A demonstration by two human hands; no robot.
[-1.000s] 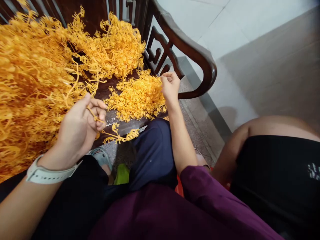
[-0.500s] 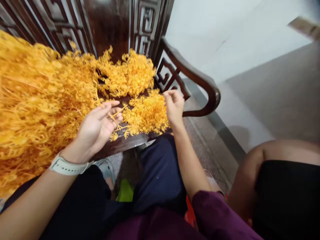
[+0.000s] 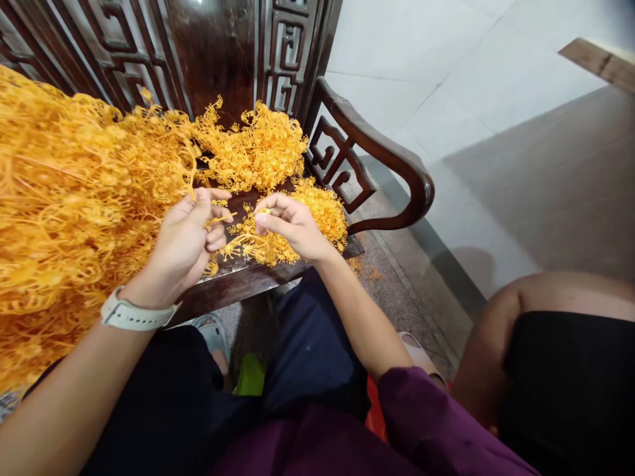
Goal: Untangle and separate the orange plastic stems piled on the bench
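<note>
My left hand (image 3: pixel 181 241), with a pale watch strap (image 3: pixel 136 311) at its wrist, is curled with thumb against fingers around an orange plastic branched stem (image 3: pixel 225 217). One end of the stem sticks out past the fingertips toward my right hand. Thumb and fingers of my right hand (image 3: pixel 295 228) pinch a small yellow piece (image 3: pixel 266 211), partly covered by the fingertips. Just beyond and below that hand lies a small pile of orange plastic sprigs (image 3: pixel 320 205) on the dark wooden bench seat (image 3: pixel 258 281). The two hands are a short gap apart.
A large heap of orange sprigs (image 3: pixel 74 218) fills the left side, and another clump (image 3: pixel 262 149) lies against the carved bench back (image 3: pixel 213 59). A curved armrest (image 3: pixel 391 152) bounds the seat at right. A person's bent limb (image 3: pixel 481 344) is at far right.
My right hand has moved left from the pile's right edge toward my left hand, with a small yellow piece showing in its fingertips. The left hand's fingers have curled closed around the stem.
</note>
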